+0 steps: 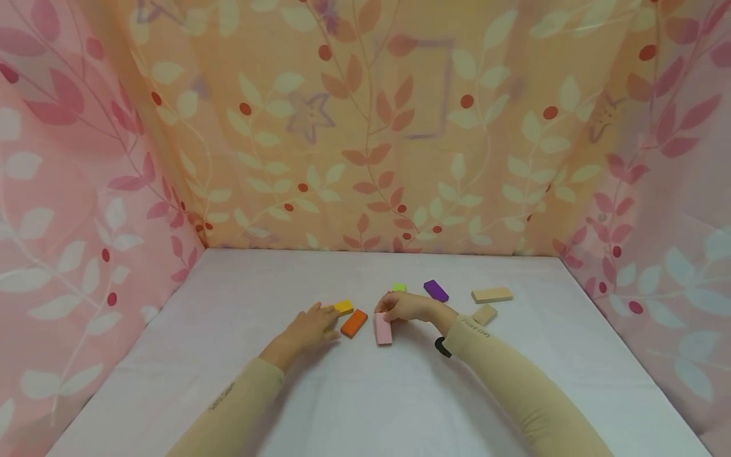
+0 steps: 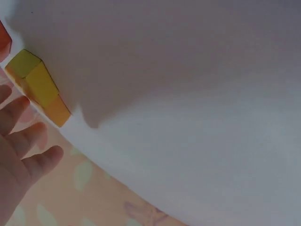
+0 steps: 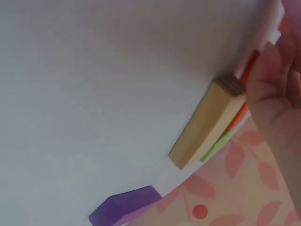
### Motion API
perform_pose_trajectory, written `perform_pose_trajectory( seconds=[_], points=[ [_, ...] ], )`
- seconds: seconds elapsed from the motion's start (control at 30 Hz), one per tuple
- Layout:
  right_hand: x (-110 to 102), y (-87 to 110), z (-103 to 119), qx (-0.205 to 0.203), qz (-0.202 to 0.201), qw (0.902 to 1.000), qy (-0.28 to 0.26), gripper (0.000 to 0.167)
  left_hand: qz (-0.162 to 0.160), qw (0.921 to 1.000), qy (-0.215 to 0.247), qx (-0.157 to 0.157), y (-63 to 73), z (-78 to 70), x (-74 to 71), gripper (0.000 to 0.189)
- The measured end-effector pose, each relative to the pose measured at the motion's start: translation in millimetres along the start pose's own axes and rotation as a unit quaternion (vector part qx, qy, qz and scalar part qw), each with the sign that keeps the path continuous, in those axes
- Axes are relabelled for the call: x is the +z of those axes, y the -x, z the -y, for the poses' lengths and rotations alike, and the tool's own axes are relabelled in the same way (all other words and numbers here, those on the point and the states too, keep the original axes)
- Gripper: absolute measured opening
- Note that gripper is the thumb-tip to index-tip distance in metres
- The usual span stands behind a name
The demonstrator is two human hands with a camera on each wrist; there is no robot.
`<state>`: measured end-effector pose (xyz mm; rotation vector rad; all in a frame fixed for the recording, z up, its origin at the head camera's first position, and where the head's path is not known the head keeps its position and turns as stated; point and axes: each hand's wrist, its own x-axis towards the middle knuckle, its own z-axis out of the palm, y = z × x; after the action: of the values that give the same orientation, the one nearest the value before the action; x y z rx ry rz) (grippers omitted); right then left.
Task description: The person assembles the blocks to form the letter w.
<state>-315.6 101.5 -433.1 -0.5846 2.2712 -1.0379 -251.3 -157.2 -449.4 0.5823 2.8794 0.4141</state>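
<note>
In my right hand I pinch a pink wooden block, its long face turned toward me in the head view. A corner of that pink block shows at the top right of the right wrist view. My left hand lies low over the table with fingers spread loosely, beside a yellow block. In the left wrist view those fingers reach along the yellow block without curling round it. An orange block lies between my two hands.
Behind my right hand lie a lime green block and a purple block. Two plain wooden blocks, one long and one short, lie to the right. Patterned cloth walls enclose the white table.
</note>
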Motion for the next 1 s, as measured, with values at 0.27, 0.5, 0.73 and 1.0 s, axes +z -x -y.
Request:
perform_pose_trajectory(
  seconds=[0.27,0.5,0.73,1.0],
  points=[
    [18,10.2,-4,-0.019,-0.065,0.9935,0.091,0.037,-0.043,0.9979,-0.044,-0.020,-11.6,-2.4,-0.4,0.020],
    [26,13.1,-9,0.014,-0.050,0.9941,0.095,0.056,-0.035,0.9952,-0.061,-0.068,-21.7,-4.6,-5.7,0.038],
    [30,4.7,-8,0.038,-0.065,0.9937,0.083,0.053,-0.038,0.9931,-0.054,-0.097,-29.0,2.2,-3.2,0.027],
    [28,5.4,-4,0.037,-0.082,0.9917,0.092,0.054,-0.040,0.9892,-0.017,-0.140,-31.2,16.0,-5.4,0.025]
  ],
)
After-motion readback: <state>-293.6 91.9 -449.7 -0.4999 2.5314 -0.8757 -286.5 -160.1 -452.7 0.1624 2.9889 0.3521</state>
